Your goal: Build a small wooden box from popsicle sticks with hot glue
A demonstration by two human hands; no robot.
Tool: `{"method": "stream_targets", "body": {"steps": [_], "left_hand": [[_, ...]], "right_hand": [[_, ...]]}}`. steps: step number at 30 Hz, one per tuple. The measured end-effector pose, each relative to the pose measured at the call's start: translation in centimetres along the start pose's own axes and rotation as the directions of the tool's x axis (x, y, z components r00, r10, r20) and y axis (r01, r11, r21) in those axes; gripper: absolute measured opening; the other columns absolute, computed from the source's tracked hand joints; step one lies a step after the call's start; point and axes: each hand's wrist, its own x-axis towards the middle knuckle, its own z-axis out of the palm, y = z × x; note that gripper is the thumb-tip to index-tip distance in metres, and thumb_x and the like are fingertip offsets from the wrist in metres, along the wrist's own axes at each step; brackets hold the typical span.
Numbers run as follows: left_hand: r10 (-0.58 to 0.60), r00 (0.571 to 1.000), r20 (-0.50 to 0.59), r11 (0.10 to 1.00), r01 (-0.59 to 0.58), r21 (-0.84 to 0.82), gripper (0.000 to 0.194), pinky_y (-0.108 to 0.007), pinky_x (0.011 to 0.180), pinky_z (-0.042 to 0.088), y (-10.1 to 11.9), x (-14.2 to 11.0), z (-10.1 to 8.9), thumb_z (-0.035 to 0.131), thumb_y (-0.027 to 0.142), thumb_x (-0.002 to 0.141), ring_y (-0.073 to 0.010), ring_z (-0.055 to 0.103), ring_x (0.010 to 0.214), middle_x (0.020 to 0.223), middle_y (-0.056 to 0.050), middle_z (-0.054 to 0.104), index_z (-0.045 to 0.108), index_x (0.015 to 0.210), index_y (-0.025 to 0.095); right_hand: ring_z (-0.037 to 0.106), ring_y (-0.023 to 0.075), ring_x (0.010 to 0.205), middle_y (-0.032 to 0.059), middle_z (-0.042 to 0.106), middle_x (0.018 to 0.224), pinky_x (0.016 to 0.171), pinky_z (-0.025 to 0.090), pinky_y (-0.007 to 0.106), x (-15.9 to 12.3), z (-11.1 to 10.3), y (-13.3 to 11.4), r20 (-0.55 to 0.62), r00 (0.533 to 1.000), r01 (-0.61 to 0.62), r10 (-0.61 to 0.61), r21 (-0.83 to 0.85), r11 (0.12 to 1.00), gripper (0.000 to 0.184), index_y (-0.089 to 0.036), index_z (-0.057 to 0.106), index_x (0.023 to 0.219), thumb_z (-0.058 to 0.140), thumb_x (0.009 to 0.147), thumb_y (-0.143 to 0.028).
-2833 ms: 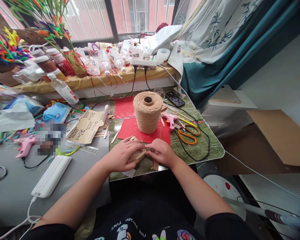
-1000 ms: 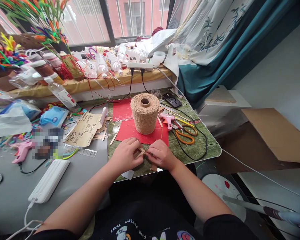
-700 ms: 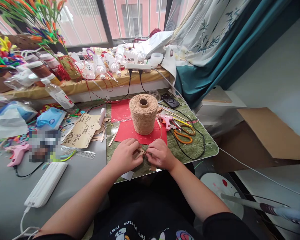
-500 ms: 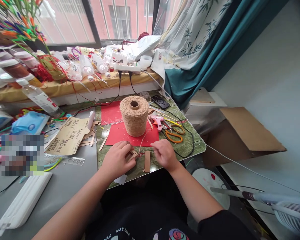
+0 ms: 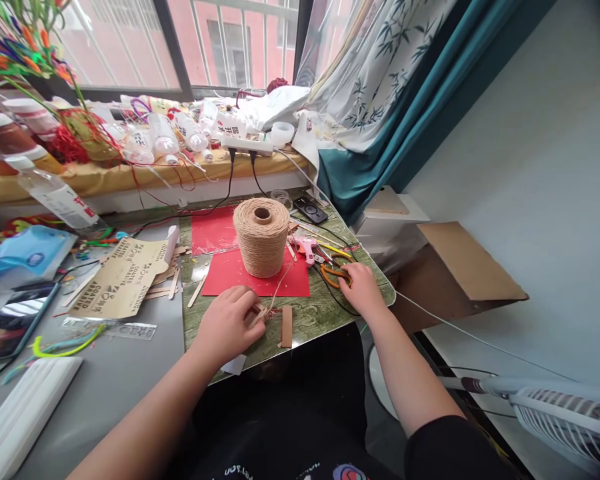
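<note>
My left hand (image 5: 233,321) is closed around a small wooden piece (image 5: 254,313) at the front of the green table, its fingers covering most of it. A strand of twine (image 5: 281,283) runs from this piece up toward the big twine spool (image 5: 261,240), which stands upright on red sheets. Over to the right, my right hand (image 5: 364,288) has its fingers curled on the orange handles of the scissors (image 5: 334,275), which lie on the table. Between my hands lies a flat brown strip (image 5: 287,327).
A pink glue gun (image 5: 305,248) and a black phone-like device (image 5: 311,210) are behind the scissors. Sandpaper (image 5: 120,277) and wooden sticks lie left. Bottles crowd the windowsill. A cardboard box (image 5: 473,263) and a fan (image 5: 570,427) stand right of the table.
My right hand has moved right and away from the twine, onto the scissors' handles. My left hand still holds the wooden piece. The view has shifted slightly to the right.
</note>
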Motion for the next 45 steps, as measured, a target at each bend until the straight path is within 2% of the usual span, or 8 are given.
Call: {"method": "stream_targets", "body": {"steps": [6, 12, 16, 19, 24, 29, 36, 45], "left_hand": [[0.020, 1.000, -0.015, 1.000, -0.020, -0.019, 0.013, -0.043, 0.092, 0.052, -0.1, -0.1, 0.0, 0.065, 0.028, 0.091, -0.0257, 0.064, 0.097, 0.102, -0.006, 0.067, 0.061, 0.103, 0.025], [0.027, 0.999, -0.025, 0.999, -0.028, -0.027, 0.017, -0.046, 0.095, 0.053, 0.1, 0.0, 0.1, 0.065, 0.028, 0.093, -0.0267, 0.065, 0.101, 0.106, -0.006, 0.068, 0.067, 0.109, 0.027], [-0.002, 0.998, -0.061, 1.000, 0.003, 0.009, 0.016, -0.047, 0.094, 0.053, 0.3, 0.0, 0.5, 0.066, 0.028, 0.092, -0.0280, 0.065, 0.101, 0.105, -0.007, 0.069, 0.067, 0.108, 0.026], [-0.035, 0.997, -0.073, 0.998, 0.038, 0.040, 0.019, -0.048, 0.097, 0.052, 0.5, -0.2, 0.7, 0.066, 0.028, 0.092, -0.0294, 0.064, 0.107, 0.108, -0.008, 0.070, 0.066, 0.110, 0.025], [-0.071, 0.994, -0.088, 0.996, 0.075, 0.047, 0.022, -0.051, 0.103, 0.050, 0.8, -0.2, 0.7, 0.065, 0.031, 0.094, -0.0320, 0.063, 0.116, 0.115, -0.008, 0.073, 0.065, 0.116, 0.026], [-0.076, 0.996, -0.044, 0.997, 0.077, 0.022, 0.018, -0.052, 0.107, 0.049, 0.8, -0.1, 0.4, 0.062, 0.030, 0.096, -0.0311, 0.062, 0.121, 0.117, -0.007, 0.074, 0.066, 0.113, 0.025], [0.165, 0.944, 0.286, 0.986, -0.149, -0.076, 0.091, -0.062, 0.126, 0.036, -1.7, -1.0, -3.0, 0.081, 0.039, 0.080, -0.0396, 0.036, 0.157, 0.166, -0.014, 0.045, 0.039, 0.160, 0.026], [0.224, 0.908, 0.353, 0.974, -0.196, -0.114, 0.092, -0.060, 0.124, 0.038, -3.7, -0.4, -3.4, 0.079, 0.047, 0.085, -0.0374, 0.043, 0.152, 0.164, -0.013, 0.047, 0.036, 0.164, 0.033]], "right_hand": [[0.064, 0.0328, 0.117, 0.0132, 0.072, 0.120, 0.108, 0.051, 0.051, 1.7, -0.3, -3.2, -0.006, 0.997, 0.079, -0.079, 0.061, 0.995, 0.026, -0.021, 0.071, 0.119, 0.063, 0.095, -0.026], [0.070, 0.0225, 0.097, 0.0078, 0.073, 0.111, 0.089, 0.060, 0.039, -1.2, -0.1, -12.9, 0.026, 0.955, 0.238, -0.294, 0.521, 0.820, 0.021, -0.025, 0.069, 0.121, 0.058, 0.104, -0.023], [0.065, 0.0272, 0.123, 0.0105, 0.068, 0.138, 0.109, 0.054, 0.049, -3.2, 2.0, -16.5, 0.071, 0.889, 0.344, -0.453, 0.550, 0.761, 0.040, -0.027, 0.064, 0.137, 0.061, 0.100, -0.014], [0.064, 0.0283, 0.126, 0.0113, 0.068, 0.141, 0.112, 0.052, 0.052, -3.4, 3.5, -16.7, 0.086, 0.879, 0.340, -0.468, 0.575, 0.744, 0.047, -0.027, 0.059, 0.145, 0.063, 0.100, -0.016], [0.069, 0.0234, 0.096, 0.0079, 0.077, 0.105, 0.092, 0.057, 0.042, -2.9, 4.7, -16.4, -0.005, 0.899, 0.335, -0.438, 0.651, 0.681, 0.025, -0.023, 0.070, 0.128, 0.061, 0.105, -0.027], [0.067, 0.0208, 0.088, 0.0048, 0.078, 0.098, 0.086, 0.055, 0.039, -2.2, 5.4, -16.0, -0.068, 0.838, 0.456, -0.542, 0.634, 0.625, 0.026, -0.027, 0.073, 0.129, 0.058, 0.108, -0.030], [0.067, 0.0208, 0.086, 0.0044, 0.077, 0.095, 0.086, 0.055, 0.040, -2.0, 6.0, -15.7, -0.106, 0.845, 0.457, -0.525, 0.652, 0.605, 0.024, -0.027, 0.075, 0.125, 0.058, 0.108, -0.031], [0.065, 0.0225, 0.086, 0.0055, 0.077, 0.096, 0.084, 0.054, 0.040, -2.7, 5.4, -14.6, -0.111, 0.838, 0.493, -0.534, 0.574, 0.654, 0.022, -0.025, 0.072, 0.125, 0.060, 0.107, -0.029]]}}
